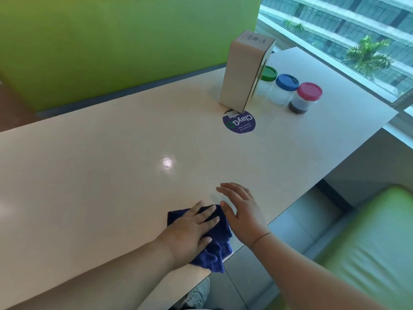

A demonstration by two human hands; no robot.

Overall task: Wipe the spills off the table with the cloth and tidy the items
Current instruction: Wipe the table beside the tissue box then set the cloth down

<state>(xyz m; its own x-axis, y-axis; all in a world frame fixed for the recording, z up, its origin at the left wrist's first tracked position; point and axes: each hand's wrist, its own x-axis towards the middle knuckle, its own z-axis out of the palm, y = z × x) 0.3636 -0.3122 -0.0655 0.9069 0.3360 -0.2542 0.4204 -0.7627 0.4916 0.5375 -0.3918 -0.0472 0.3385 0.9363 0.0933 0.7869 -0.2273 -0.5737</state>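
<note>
Table (111, 175) edge: left hand (190, 233) flat on cloth (218, 251), right hand (242, 211) hovering open.

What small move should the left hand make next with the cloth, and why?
Probably slide the blue cloth away from the table edge, toward the glossy middle. The left hand lies flat on the cloth, part of which overhangs the near edge, while the right hand hovers open beside it. No spill is clearly visible, so the direction is a guess.
</note>
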